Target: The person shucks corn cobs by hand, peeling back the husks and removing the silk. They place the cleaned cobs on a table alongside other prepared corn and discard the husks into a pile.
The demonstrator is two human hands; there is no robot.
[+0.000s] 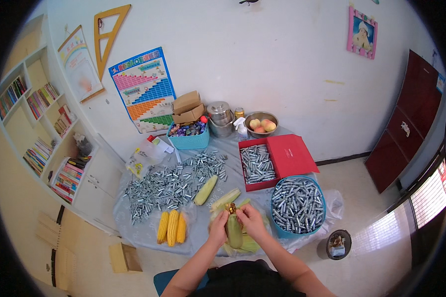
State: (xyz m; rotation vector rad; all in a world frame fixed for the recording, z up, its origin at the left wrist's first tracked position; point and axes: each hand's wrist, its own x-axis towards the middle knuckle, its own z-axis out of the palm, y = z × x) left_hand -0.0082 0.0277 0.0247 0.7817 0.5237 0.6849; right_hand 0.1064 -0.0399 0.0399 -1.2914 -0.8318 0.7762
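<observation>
An ear of corn in its green husk (235, 235) is held upright between my two hands, its dark silk end pointing away from me. My left hand (218, 229) grips the husk near that silk tip, and my right hand (251, 222) pinches it from the other side. Loose husk leaves (225, 199) lie beneath and beyond the hands. Farther left, another ear in its husk (206, 190) rests on the table. Three husked yellow corn cobs (172, 228) lie side by side on clear plastic to the left of my left hand.
Small metal cylinders (166, 184) spread across the grey tablecloth; more fill a red box (258, 186) and a blue round basket (324, 210). At the back stand a turquoise basket (189, 142), a metal pot (220, 115) and a bowl of peaches (275, 118). A bin (327, 250) stands right.
</observation>
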